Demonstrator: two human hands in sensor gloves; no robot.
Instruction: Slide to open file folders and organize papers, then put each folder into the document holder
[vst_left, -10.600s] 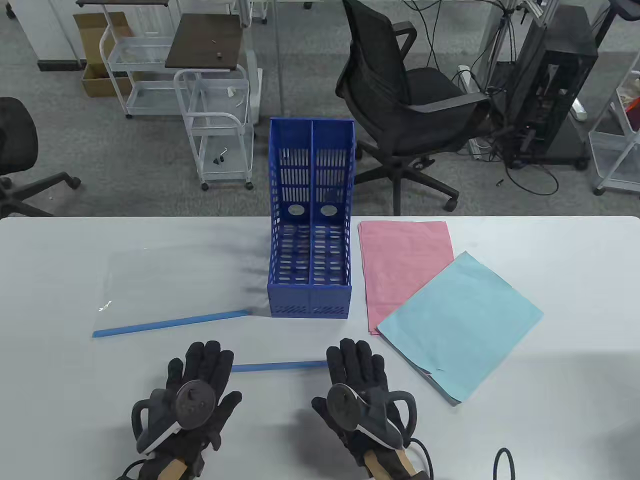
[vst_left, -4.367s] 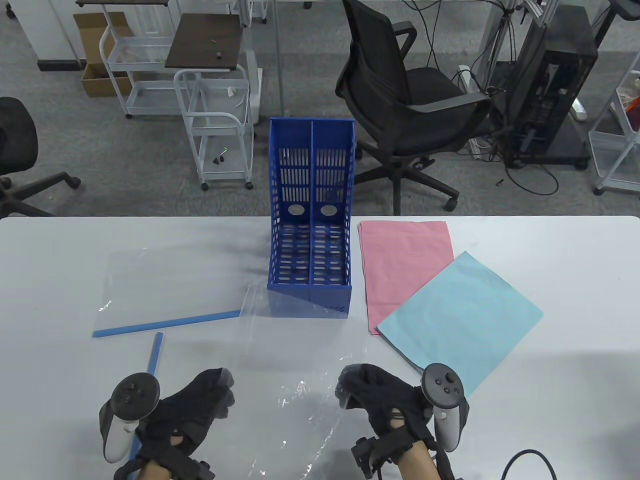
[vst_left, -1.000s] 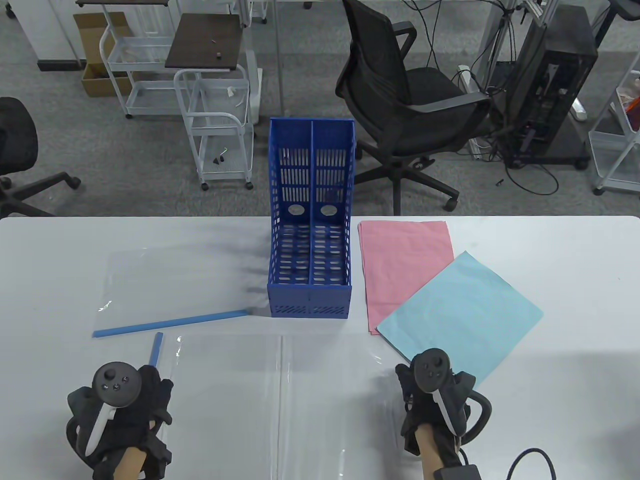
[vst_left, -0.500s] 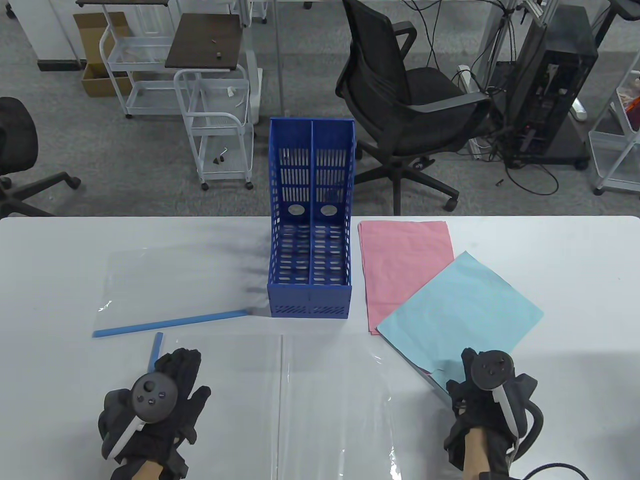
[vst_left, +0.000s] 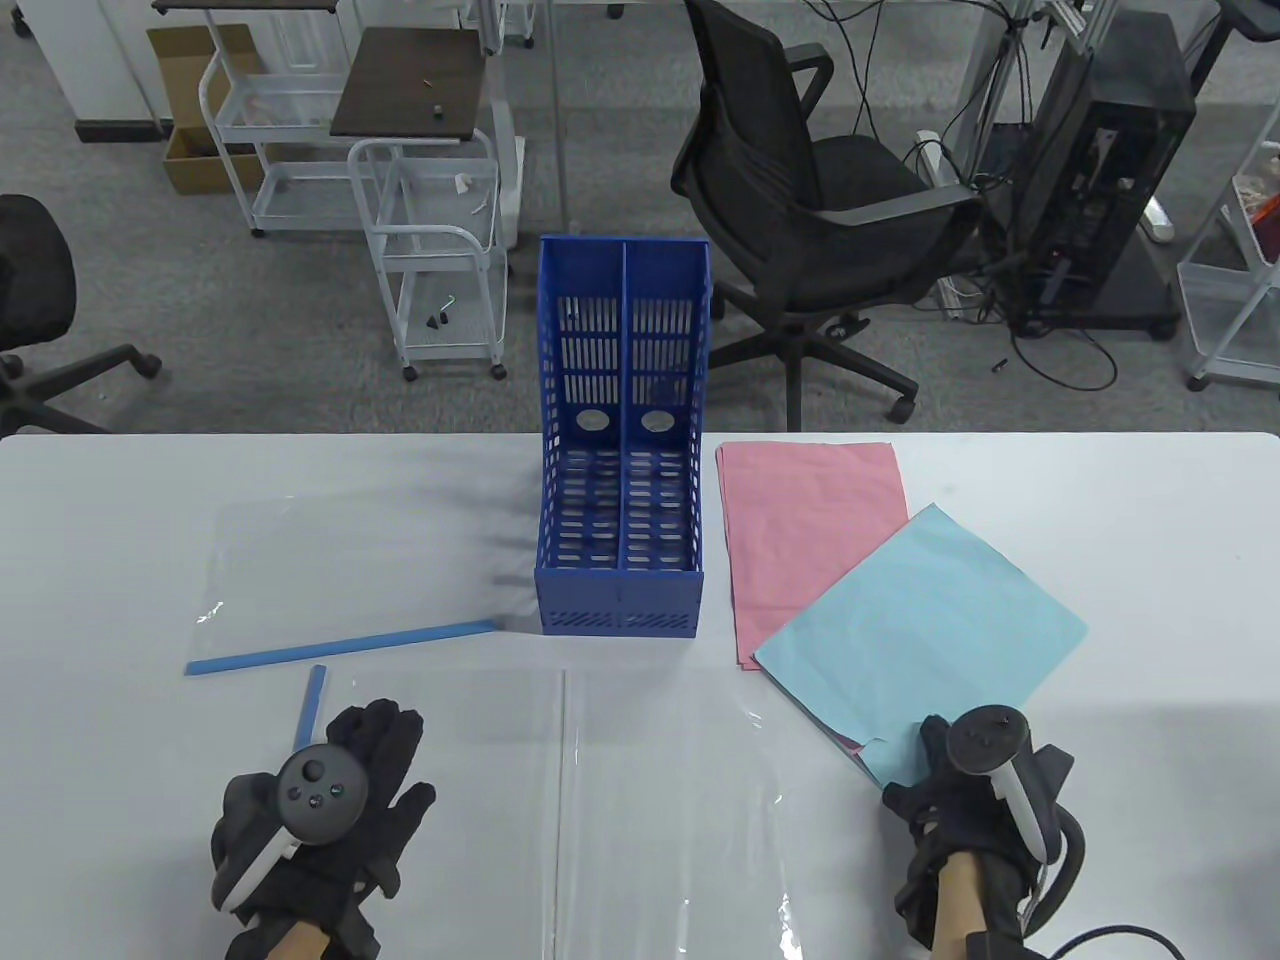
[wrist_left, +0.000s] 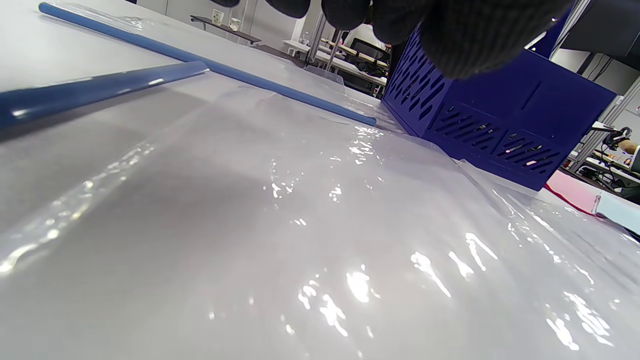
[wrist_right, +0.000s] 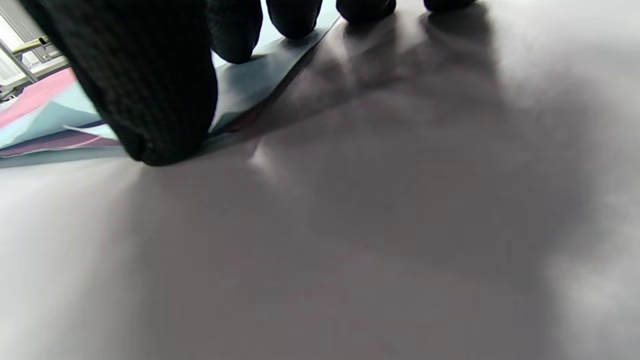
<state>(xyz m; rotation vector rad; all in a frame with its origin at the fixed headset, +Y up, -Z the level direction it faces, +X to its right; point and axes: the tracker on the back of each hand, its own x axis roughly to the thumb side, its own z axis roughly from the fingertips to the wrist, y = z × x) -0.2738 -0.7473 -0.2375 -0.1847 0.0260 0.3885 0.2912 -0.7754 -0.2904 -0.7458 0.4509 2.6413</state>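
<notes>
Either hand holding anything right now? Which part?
Left hand: holds nothing, lies flat on the opened clear folder. Right hand: fingers and thumb at the near corner of the blue paper stack; a closed grip cannot be told.

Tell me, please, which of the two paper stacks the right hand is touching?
The light blue stack: the right hand touches its near corner. The pink stack lies farther back, partly beneath it.

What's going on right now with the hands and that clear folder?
Left hand flat on open clear folder. Right hand fingers at the blue paper stack corner. Document holder empty; nothing in the way.
</notes>
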